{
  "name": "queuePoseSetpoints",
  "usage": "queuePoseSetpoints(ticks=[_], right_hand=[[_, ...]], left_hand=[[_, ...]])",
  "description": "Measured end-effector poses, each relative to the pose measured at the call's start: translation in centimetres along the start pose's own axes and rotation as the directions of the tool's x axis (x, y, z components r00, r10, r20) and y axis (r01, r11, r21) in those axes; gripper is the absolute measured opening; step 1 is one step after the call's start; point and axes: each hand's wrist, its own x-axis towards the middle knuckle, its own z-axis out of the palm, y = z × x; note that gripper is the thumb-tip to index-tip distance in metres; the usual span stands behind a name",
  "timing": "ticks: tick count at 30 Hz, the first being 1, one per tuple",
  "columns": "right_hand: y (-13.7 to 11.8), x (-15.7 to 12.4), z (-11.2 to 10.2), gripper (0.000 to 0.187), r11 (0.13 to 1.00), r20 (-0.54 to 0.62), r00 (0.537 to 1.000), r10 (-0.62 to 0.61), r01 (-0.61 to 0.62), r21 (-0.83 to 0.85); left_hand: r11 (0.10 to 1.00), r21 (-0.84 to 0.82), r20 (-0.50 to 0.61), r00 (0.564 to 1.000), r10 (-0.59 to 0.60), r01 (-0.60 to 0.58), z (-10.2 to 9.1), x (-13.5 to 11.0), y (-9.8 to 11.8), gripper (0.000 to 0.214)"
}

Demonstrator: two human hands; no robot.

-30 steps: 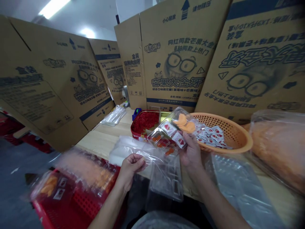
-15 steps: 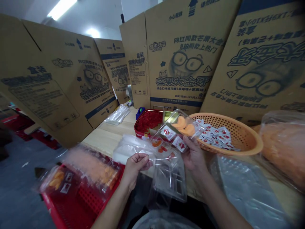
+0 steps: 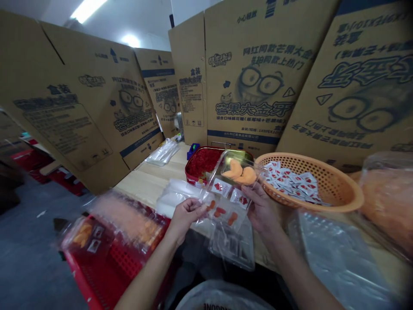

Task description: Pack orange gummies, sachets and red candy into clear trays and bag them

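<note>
Left hand (image 3: 186, 218) pinches one edge of a clear tray (image 3: 230, 185), right hand (image 3: 262, 212) grips the other, with fingers closed on the plastic and the tray held above the table (image 3: 151, 181). Inside lie orange sweets (image 3: 240, 172) and red-printed sachets (image 3: 221, 187). Beside the left arm sits a red crate (image 3: 103, 271) — beyond, a red tin (image 3: 203, 161), an orange basket (image 3: 325, 181), then upright cartons (image 3: 251, 73).

Flattened cardboard cartons (image 3: 251, 77) upright at 12 o'clock, strip light (image 3: 87, 10) at 11 o'clock, wooden workbench (image 3: 145, 183) at 9 o'clock, grey floor (image 3: 29, 224) at 8 o'clock
</note>
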Motion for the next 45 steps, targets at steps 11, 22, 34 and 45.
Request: queuePoseSetpoints(ticks=[11, 22, 34, 45], right_hand=[[0.3, 0.1, 0.6, 0.059, 0.985, 0.101, 0.995, -0.016, 0.033, -0.171], [1.0, 0.0, 1.5, 0.035, 0.836, 0.222, 0.973, -0.059, 0.169, -0.521], [0.1, -1.3, 2.4, 0.021, 0.366, 0.667, 0.744, -0.032, 0.63, -0.685], [-0.4, -6.8, 5.5, 0.014, 0.236, 0.764, 0.644, -0.042, 0.749, -0.619]], left_hand=[[0.976, -0.212, 0.01, 0.999, -0.044, 0.045, -0.6, 1.4, -0.2, 0.035], [0.92, -0.39, -0.018, 0.999, -0.042, 0.032, -0.6, 1.0, -0.4, 0.036], [0.909, -0.417, -0.046, 0.999, -0.004, -0.015, -0.5, -1.8, 0.1, 0.032], [0.965, -0.172, -0.087, 0.979, 0.183, -0.196, -3.4, -10.9, 3.7, 0.016]])
